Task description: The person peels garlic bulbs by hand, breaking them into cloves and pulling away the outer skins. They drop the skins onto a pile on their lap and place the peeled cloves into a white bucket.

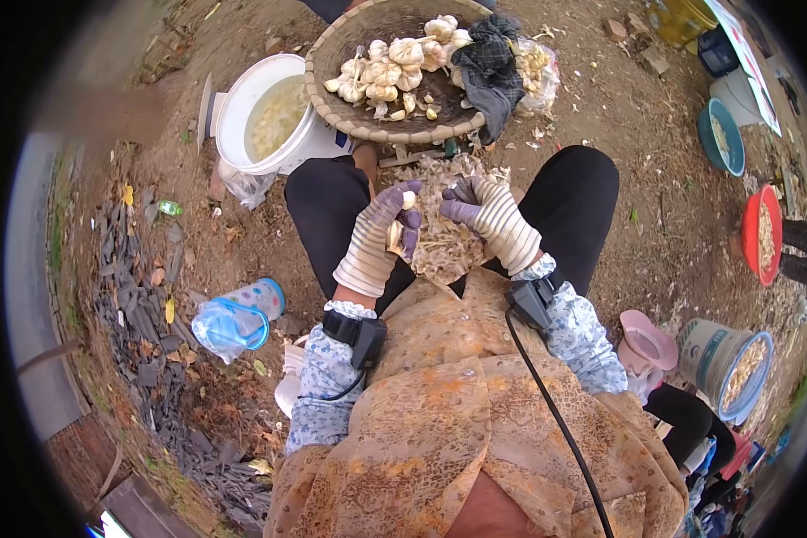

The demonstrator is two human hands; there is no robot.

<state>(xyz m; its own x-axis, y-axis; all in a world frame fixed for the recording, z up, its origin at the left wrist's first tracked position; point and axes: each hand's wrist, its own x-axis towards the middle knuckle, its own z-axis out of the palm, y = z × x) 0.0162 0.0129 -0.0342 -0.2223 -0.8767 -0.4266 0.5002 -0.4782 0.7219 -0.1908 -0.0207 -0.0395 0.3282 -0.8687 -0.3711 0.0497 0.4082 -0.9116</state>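
Garlic clove [409, 200] sits pinched betw. fingertips of our L hand [378, 231]; R hand [496, 217] has fingers curled, can't tell on what. Prob. light, firm, bit slick, bruises easily; we'd best hold its plump sides.

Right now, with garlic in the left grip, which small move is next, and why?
Probably bring the right grip across to the brown-edged garlic piece and peel it. That piece seems to have skin on, the left grip holds it with a pale clove, and the right grip is near.
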